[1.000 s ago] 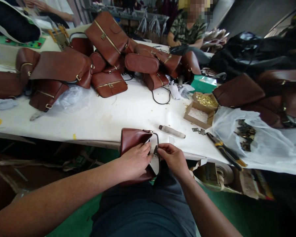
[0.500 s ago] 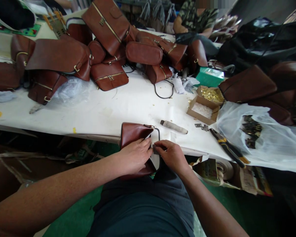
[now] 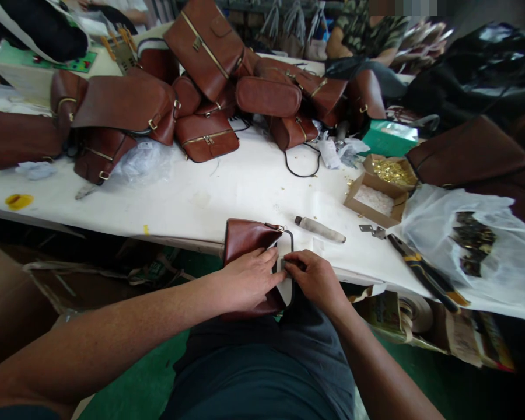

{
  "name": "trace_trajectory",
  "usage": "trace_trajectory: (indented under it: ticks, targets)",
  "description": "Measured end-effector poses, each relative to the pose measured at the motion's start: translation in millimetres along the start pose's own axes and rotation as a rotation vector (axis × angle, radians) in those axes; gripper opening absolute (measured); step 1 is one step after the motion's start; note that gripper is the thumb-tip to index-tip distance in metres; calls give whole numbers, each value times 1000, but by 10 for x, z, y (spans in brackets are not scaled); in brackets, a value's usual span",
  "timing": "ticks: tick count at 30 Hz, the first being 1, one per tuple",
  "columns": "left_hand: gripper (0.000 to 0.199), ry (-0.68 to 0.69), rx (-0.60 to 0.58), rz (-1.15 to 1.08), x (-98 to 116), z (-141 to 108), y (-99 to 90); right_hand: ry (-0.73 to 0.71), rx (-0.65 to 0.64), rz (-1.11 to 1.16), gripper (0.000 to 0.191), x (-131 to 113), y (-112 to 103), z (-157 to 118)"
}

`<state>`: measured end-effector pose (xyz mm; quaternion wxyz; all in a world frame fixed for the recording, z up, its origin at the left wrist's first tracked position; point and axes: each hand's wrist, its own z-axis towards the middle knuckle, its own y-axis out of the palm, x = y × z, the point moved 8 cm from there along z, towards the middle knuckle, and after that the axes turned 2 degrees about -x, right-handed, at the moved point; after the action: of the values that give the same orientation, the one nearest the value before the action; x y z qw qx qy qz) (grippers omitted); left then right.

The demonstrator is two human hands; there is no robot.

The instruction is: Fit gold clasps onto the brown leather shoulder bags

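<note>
A brown leather bag (image 3: 247,236) lies on its side at the table's near edge, partly over my lap. Its pale inner side (image 3: 284,291) faces right, bordered by a dark cord-like edge. My left hand (image 3: 251,277) lies over the bag and grips it, fingertips and thumb at the edge of the pale part. Close by on the right, my right hand (image 3: 312,274) is closed in a pinch against that pale part. Whatever small item sits between its fingertips is mostly hidden. A tape-wrapped tool (image 3: 321,229) rests on the table just beyond.
Several brown bags (image 3: 207,137) are heaped along the back. At right are a carton of white bits (image 3: 374,201), a carton of gold hardware (image 3: 391,172), pliers (image 3: 424,274), a small metal hinge (image 3: 371,231) and a plastic bag of dark metal parts (image 3: 472,242). A person (image 3: 367,32) sits across.
The view has swung slightly left, so everything sits farther right in the picture. Both hands stay at the same place on the bag, with only slight finger movement.
</note>
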<state>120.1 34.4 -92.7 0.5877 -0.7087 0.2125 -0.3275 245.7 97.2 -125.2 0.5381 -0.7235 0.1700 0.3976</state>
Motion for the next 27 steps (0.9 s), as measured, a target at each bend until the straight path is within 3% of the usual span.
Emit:
trace_trajectory:
  ticks: [18, 27]
  targets:
    - [46, 7, 16, 36, -22, 6, -6, 32, -106, 48, 26, 18, -20, 34]
    - [43, -1, -14, 55, -14, 17, 17, 105, -22, 93, 31, 110, 15, -13]
